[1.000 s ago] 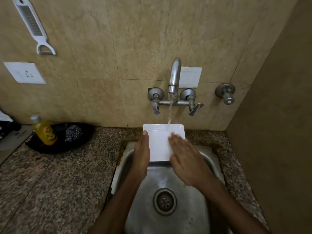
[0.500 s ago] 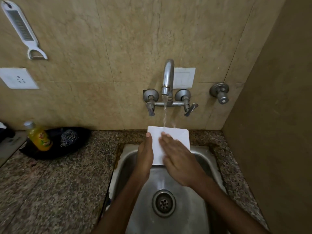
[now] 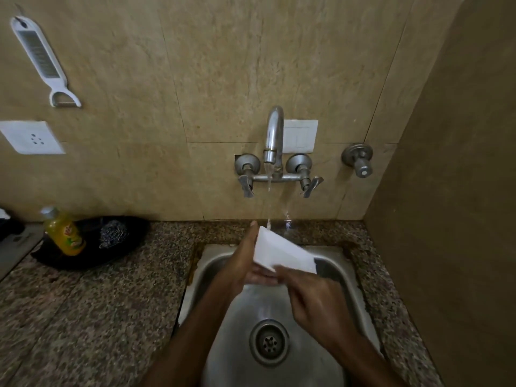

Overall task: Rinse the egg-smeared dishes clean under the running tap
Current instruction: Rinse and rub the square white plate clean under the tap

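A white rectangular plate (image 3: 282,251) is held tilted over the steel sink (image 3: 360,280), its far left corner under the stream from the wall tap (image 3: 273,138). My left hand (image 3: 245,258) grips the plate's left edge, fingers under it and thumb pointing up along the side. My right hand (image 3: 315,294) holds the near right edge of the plate, fingers curled at the rim. Water splashes off the plate near the wall. No egg smear shows on the visible face.
A yellow dish-soap bottle (image 3: 62,231) and a steel scrubber (image 3: 113,233) lie in a black dish (image 3: 92,258) on the granite counter (image 3: 83,317) at left. A white peeler (image 3: 42,60) and a socket (image 3: 30,138) hang on the wall. The drain (image 3: 269,342) sits mid-sink.
The plate has turned from facing me flat to tilted, right side down. My right hand left the plate's face and dropped to its near right edge.
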